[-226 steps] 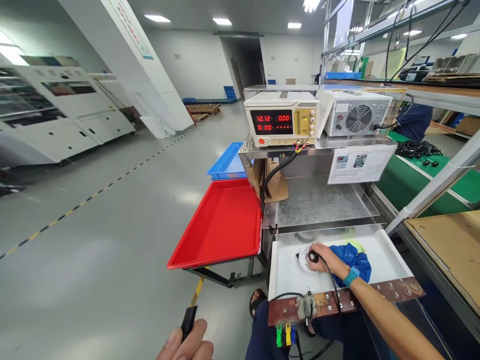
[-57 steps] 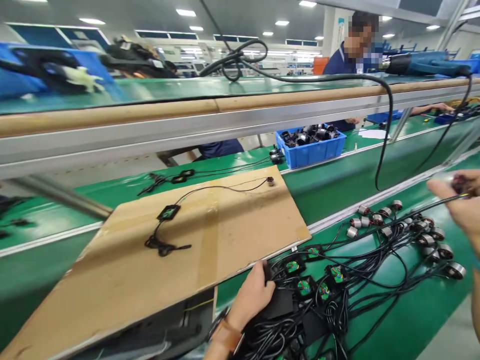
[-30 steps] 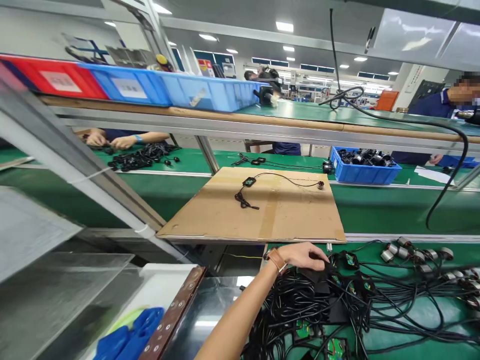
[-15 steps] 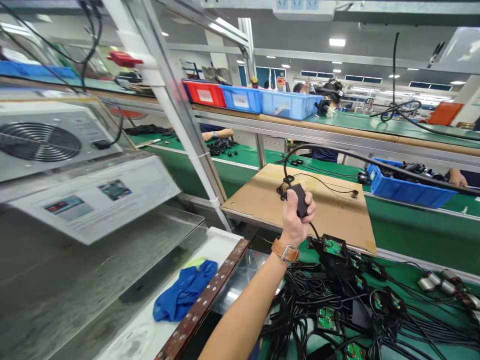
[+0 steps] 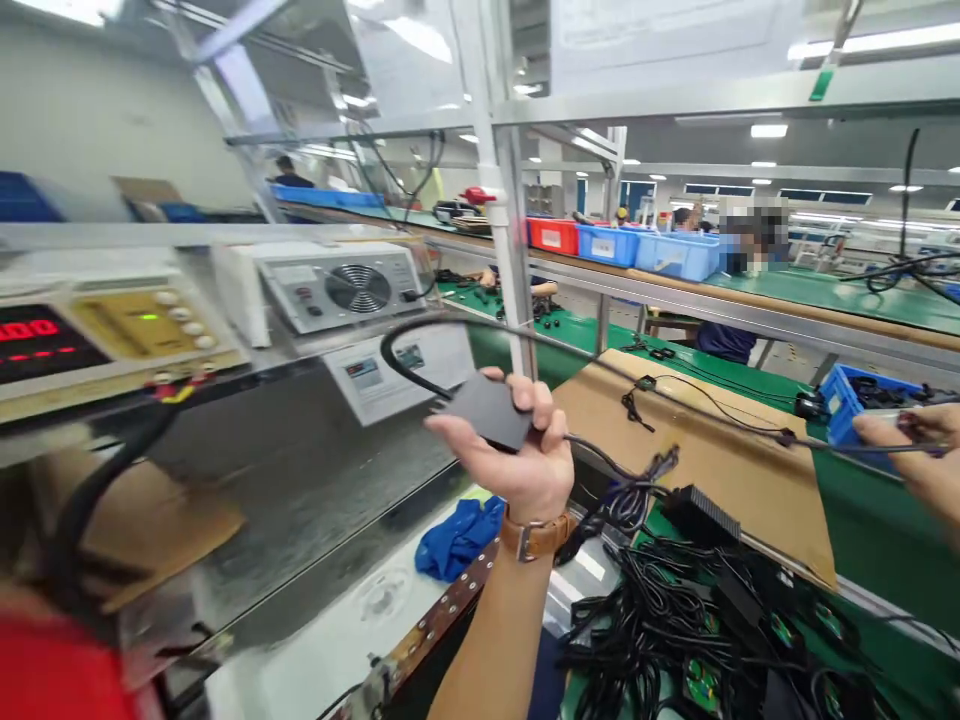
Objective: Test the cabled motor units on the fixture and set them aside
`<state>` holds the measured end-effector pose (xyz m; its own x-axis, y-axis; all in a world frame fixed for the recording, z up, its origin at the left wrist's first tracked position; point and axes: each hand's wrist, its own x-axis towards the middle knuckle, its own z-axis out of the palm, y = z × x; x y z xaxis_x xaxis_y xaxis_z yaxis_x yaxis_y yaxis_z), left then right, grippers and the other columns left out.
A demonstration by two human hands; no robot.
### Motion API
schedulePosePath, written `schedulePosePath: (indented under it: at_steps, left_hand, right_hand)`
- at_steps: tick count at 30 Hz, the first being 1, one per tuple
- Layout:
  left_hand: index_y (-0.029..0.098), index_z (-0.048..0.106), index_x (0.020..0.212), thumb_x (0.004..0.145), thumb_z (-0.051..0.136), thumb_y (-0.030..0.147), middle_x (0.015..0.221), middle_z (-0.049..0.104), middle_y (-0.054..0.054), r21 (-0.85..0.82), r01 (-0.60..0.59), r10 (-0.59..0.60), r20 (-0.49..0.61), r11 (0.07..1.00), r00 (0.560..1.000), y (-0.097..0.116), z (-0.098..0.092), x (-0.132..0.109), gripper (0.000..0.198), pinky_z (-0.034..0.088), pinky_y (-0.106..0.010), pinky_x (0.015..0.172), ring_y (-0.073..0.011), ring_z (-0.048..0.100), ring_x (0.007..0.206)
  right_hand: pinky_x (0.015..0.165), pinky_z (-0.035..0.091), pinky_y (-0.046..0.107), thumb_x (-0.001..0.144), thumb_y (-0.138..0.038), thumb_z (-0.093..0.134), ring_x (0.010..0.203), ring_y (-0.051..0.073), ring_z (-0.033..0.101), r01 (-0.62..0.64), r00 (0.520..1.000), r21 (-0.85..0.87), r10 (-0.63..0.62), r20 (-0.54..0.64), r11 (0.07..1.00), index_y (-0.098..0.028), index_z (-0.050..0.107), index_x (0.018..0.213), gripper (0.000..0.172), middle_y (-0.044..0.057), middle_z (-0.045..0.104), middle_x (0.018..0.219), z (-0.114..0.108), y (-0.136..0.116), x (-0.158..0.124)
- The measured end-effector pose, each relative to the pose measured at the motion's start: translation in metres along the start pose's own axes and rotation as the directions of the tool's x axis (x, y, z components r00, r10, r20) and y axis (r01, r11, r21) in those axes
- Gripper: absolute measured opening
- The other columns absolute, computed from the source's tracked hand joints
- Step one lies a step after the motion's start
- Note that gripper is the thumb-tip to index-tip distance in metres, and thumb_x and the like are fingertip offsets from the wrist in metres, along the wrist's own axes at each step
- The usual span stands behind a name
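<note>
A black box-shaped power adapter [image 5: 491,410] with cables at both ends lies in my left hand [image 5: 517,450], its fingers wrapped round it. From its far end a thick black cable [image 5: 547,345] loops up and runs right to my right hand [image 5: 919,460]. At the right edge, partly cut off, the right hand grips that cable; a small pale and reddish piece at its fingertips is too unclear to name. Below on the green bench lies a heap of black cables [image 5: 637,600], with open housings showing green circuit boards [image 5: 703,683] and a ribbed black box [image 5: 701,515].
A brown board [image 5: 750,500] lies beyond the heap. Left are a grey machine with a fan [image 5: 337,285], a metal trough and a display unit [image 5: 97,320] with red digits. Blue gloves or cloth [image 5: 461,540] lie below. A blue bin [image 5: 847,400] stands right; a white post [image 5: 499,250] rises centrally.
The view has swung left. My left hand has turned palm up with the adapter and shifted left in the picture. My right hand has come into view at the right edge.
</note>
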<state>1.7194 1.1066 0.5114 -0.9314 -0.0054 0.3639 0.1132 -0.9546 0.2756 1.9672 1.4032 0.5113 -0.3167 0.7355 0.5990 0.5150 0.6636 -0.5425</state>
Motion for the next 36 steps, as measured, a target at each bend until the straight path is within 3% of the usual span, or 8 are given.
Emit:
schedulePosePath:
  at_steps: [5, 8, 12, 16, 21, 27, 32, 36]
  left_hand:
    - [0.023, 0.058, 0.103, 0.068, 0.079, 0.066, 0.071, 0.051, 0.004, 0.257, 0.147, -0.160, 0.030, 0.955, 0.987, -0.012, -0.089, -0.051, 0.059, 0.025, -0.013, 0.036, -0.0051, 0.040, 0.050]
    - [0.021, 0.058, 0.105, 0.074, 0.076, 0.061, 0.077, 0.051, 0.003, 0.262, 0.262, -0.249, -0.085, 0.929, 0.965, -0.017, -0.136, -0.081, 0.053, 0.029, -0.013, 0.040, -0.0049, 0.041, 0.055]
    - [0.021, 0.058, 0.098, 0.074, 0.075, 0.064, 0.074, 0.049, 0.003, 0.210, 0.149, -0.079, -0.310, 0.966, 0.947, -0.007, -0.170, -0.091, 0.052, 0.034, -0.016, 0.042, -0.0066, 0.043, 0.056]
    - [0.023, 0.059, 0.099, 0.078, 0.071, 0.064, 0.077, 0.050, 0.002, 0.192, 0.069, 0.005, -0.362, 0.979, 0.932, 0.004, -0.189, -0.092, 0.048, 0.039, -0.019, 0.047, -0.0087, 0.046, 0.060]
    - [0.022, 0.058, 0.098, 0.078, 0.072, 0.062, 0.079, 0.048, 0.003, 0.169, 0.033, 0.043, -0.429, 0.985, 0.902, 0.003, -0.208, -0.102, 0.047, 0.043, -0.020, 0.055, -0.0090, 0.048, 0.065]
    - [0.023, 0.057, 0.102, 0.081, 0.072, 0.057, 0.079, 0.050, 0.002, 0.272, -0.072, 0.191, -0.442, 0.960, 0.876, 0.000, -0.216, -0.101, 0.043, 0.043, -0.022, 0.056, -0.0098, 0.048, 0.065]
    - [0.027, 0.054, 0.104, 0.080, 0.075, 0.049, 0.082, 0.050, 0.003, 0.454, -0.277, 0.453, -0.345, 0.847, 0.822, 0.006, -0.202, -0.093, 0.039, 0.044, -0.023, 0.054, -0.0113, 0.047, 0.067]
    - [0.030, 0.053, 0.107, 0.079, 0.076, 0.051, 0.088, 0.050, 0.002, 0.539, -0.327, 0.495, -0.199, 0.776, 0.846, 0.005, -0.178, -0.095, 0.042, 0.046, -0.025, 0.056, -0.0134, 0.047, 0.071]
  right_hand:
    - [0.073, 0.045, 0.036, 0.066, -0.074, 0.068, 0.079, 0.023, 0.062, -0.001, 0.933, 0.209, -0.075, 0.353, 0.978, -0.019, 0.066, 0.089, 0.060, 0.008, 0.070, 0.088, 0.103, -0.049, -0.019]
    - [0.067, 0.047, 0.032, 0.075, -0.075, 0.062, 0.074, 0.019, 0.061, -0.146, 0.800, 0.432, -0.151, 0.581, 0.890, -0.017, 0.063, 0.095, 0.062, 0.007, 0.067, 0.085, 0.154, -0.071, -0.056]
    - [0.072, 0.048, 0.031, 0.084, -0.071, 0.060, 0.078, 0.018, 0.061, -0.312, 0.351, 0.520, -0.412, 0.841, 0.795, -0.015, 0.060, 0.100, 0.059, 0.007, 0.066, 0.090, 0.201, -0.091, -0.135]
    - [0.070, 0.042, 0.027, 0.084, -0.064, 0.065, 0.077, 0.014, 0.052, -0.135, -0.013, 0.569, -0.576, 0.818, 0.811, -0.014, 0.060, 0.097, 0.051, 0.003, 0.060, 0.087, 0.228, -0.096, -0.211]
    - [0.065, 0.037, 0.024, 0.081, -0.063, 0.068, 0.072, 0.012, 0.046, -0.144, -0.210, 0.608, -0.625, 0.752, 0.780, -0.015, 0.060, 0.101, 0.053, 0.001, 0.057, 0.085, 0.220, -0.100, -0.251]
    - [0.064, 0.041, 0.024, 0.076, -0.068, 0.072, 0.072, 0.013, 0.052, -0.477, -0.456, 0.461, -0.658, 0.599, 0.749, -0.014, 0.059, 0.107, 0.064, 0.002, 0.061, 0.085, 0.170, -0.112, -0.234]
    - [0.070, 0.048, 0.027, 0.069, -0.075, 0.076, 0.078, 0.018, 0.063, -0.661, -0.516, 0.236, -0.660, 0.547, 0.713, -0.012, 0.058, 0.106, 0.075, 0.012, 0.069, 0.096, 0.147, -0.105, -0.212]
    - [0.074, 0.051, 0.029, 0.073, -0.075, 0.072, 0.084, 0.019, 0.065, -0.565, -0.554, 0.358, -0.663, 0.503, 0.743, -0.013, 0.059, 0.108, 0.072, 0.014, 0.069, 0.104, 0.154, -0.112, -0.220]
